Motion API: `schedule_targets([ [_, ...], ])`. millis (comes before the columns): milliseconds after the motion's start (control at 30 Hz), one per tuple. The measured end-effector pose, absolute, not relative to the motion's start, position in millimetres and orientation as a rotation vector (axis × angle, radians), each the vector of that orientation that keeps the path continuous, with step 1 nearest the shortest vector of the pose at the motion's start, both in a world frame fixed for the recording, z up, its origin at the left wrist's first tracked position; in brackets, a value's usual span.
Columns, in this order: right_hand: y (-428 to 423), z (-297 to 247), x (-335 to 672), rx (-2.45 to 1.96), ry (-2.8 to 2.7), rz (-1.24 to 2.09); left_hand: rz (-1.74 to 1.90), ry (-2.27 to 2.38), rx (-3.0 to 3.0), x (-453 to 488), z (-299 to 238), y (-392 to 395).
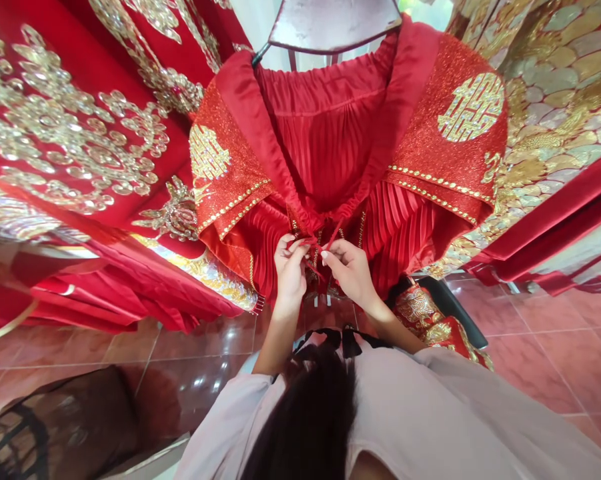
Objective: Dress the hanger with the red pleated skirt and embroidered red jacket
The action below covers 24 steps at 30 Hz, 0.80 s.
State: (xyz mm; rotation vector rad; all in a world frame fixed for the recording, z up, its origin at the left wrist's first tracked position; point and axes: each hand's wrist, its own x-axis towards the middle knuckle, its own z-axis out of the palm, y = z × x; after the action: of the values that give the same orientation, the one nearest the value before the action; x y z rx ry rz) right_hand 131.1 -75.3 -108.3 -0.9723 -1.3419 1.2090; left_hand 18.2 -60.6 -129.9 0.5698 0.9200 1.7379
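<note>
A red pleated skirt (pixel 330 150) with a gathered waistband hangs before me, its glittery panels bearing gold emblems and bead trim. At the front of the waistband a thin red drawstring (pixel 336 232) comes out and crosses between my hands. My left hand (pixel 291 270) pinches the cord on the left side, thumb against fingers. On the right, my right hand (pixel 349 267) pinches the cord between thumb and forefinger. The crossing looks like a loop or loose knot, but its exact form is partly hidden by the fingers.
A hanger (pixel 335 27) holds the skirt from above. Red cloth with crystal beading (pixel 80 133) hangs at left, gold scale-patterned cloth (pixel 565 107) at right. A red-and-gold garment (pixel 430 313) lies low at right beside a black edge. A dark bag (pixel 75 420) sits on the tiled floor (pixel 545 340).
</note>
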Motion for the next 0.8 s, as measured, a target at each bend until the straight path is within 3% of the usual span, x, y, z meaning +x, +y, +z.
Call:
schedule_targets([
  [233,-86.9,-98.6,132.6,-0.994,-1.469,1.108,2.276,1.299,0.854,1.5,-128.5,-49.6],
  [433,-84.2,-92.7,147.4,-1.006,-1.438,1.049,2.351,1.718,0.733,-56.8,-140.2,-52.3],
  [567,-79.9,-88.0,153.4,-0.992,-1.481,1.006,2.449,1.816,1.102,-37.3,-127.8,-74.2],
  [667,-75.4,-87.2,150.8,-0.961,-1.553,1.028,2.107,1.324,1.422,7.5,-115.9,-83.4],
  [800,-70.3,-80.5,153.0,-0.966,-1.658,0.95,1.468,0.959,1.315,42.8,-102.3,-74.6],
])
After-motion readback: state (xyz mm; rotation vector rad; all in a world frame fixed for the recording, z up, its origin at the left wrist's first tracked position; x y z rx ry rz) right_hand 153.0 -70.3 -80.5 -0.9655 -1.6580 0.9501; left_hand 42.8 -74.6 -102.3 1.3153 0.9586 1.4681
